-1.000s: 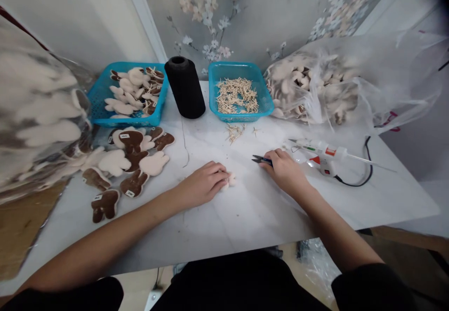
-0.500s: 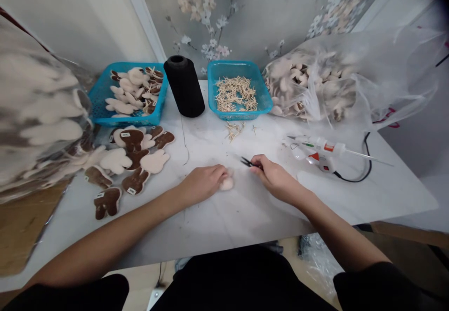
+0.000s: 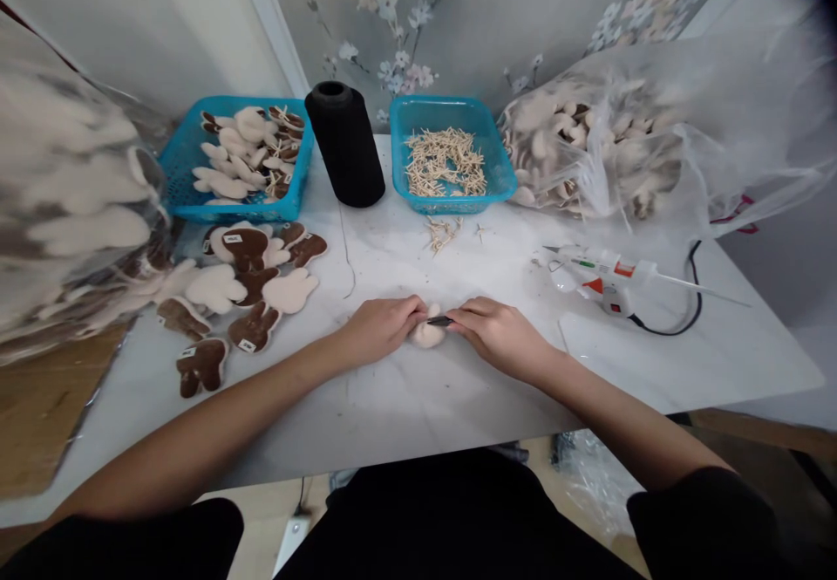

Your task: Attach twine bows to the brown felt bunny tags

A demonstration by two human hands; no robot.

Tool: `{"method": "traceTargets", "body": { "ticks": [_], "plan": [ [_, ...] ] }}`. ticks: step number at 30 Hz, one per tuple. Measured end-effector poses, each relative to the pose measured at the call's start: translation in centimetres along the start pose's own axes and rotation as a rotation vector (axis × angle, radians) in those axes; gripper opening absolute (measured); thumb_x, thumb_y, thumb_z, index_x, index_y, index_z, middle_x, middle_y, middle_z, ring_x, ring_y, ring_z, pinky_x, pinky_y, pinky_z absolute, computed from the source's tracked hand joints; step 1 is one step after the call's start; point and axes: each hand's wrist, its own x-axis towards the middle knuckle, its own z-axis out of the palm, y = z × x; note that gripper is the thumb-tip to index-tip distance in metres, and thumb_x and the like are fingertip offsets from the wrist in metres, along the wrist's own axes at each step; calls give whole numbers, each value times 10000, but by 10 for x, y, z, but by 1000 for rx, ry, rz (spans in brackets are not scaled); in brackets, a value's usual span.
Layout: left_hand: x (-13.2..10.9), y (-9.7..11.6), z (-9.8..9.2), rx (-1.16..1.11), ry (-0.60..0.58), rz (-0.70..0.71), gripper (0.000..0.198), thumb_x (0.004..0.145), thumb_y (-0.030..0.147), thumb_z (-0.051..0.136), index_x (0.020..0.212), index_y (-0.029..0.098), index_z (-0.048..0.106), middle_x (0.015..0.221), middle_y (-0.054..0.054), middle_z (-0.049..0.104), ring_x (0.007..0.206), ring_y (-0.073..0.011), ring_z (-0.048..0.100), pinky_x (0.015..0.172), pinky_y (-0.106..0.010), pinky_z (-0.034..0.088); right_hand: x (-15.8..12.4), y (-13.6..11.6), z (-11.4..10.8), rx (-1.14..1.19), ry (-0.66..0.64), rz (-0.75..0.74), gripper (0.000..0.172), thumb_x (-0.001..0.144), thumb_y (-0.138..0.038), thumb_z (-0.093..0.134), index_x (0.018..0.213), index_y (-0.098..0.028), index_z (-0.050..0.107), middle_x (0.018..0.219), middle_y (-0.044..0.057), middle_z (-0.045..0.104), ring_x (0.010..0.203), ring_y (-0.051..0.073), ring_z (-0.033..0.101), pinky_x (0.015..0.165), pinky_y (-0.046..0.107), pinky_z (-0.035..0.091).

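Two blue baskets (image 3: 228, 212): plush shapes (image 3: 226, 180), wooden sticks (image 3: 445, 163)

Two hands (image 3: 379, 331), one pair of snips (image 3: 439, 321), one felt piece (image 3: 426, 336) between them; two blue baskets (image 3: 228, 212), one black spool (image 3: 344, 144), one glue gun (image 3: 608, 273), two plastic bags (image 3: 654, 144), about ten felt rabbits (image 3: 291, 290) loose on the counter (image 3: 418, 406).

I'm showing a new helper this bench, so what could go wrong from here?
The black snips in the right hand have their tips at the plush piece, right beside the left hand, so they could nick fingers or fabric. The glue gun lies close by on the white table, and its cord might snag an arm.
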Motion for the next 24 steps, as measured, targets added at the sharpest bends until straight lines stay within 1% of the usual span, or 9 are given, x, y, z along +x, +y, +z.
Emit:
{"method": "traceTargets", "body": {
  "ticks": [4, 11, 14, 20, 24],
  "plan": [
    [0, -1, 0, 3, -12, 10, 211, 934, 261, 323, 953, 188, 520, 811, -10, 643, 708, -161, 590, 626, -257, 369, 3, 1, 2, -28, 0, -1, 278, 945, -308, 406, 1036, -181, 636, 927, 68, 664, 879, 188, 598, 735, 298, 487],
    [1, 2, -1, 30, -40, -15, 213, 938, 266, 314, 957, 189, 512, 853, -11, 653, 729, -163, 596, 631, -263, 370, 4, 1, -2, -71, -34, -22, 289, 949, -313, 399, 1058, -185, 634, 920, 67, 663, 855, 181, 601, 700, 284, 479],
    [1, 2, -1, 37, -38, -13, 212, 938, 271, 314, 964, 189, 508, 870, -12, 656, 747, -171, 600, 638, -269, 373, 5, 0, -4, -79, -43, -28, 294, 949, -314, 396, 1064, -182, 632, 929, 69, 664, 853, 185, 605, 691, 291, 484],
    [1, 3, 0, 35, -32, -18, 216, 938, 265, 303, 961, 186, 503, 864, -16, 655, 736, -173, 601, 636, -274, 370, 6, 1, -6, -48, -39, -42, 285, 946, -308, 406, 1071, -182, 629, 932, 67, 668, 869, 184, 605, 733, 299, 490],
    [1, 0, 3, 50, -12, -13, 206, 936, 275, 311, 953, 194, 500, 840, -11, 651, 705, -172, 593, 610, -267, 352, 6, 2, -5, -73, -42, -42, 290, 947, -308, 400, 1073, -179, 628, 926, 64, 670, 853, 187, 606, 706, 294, 489]
  ]
}}
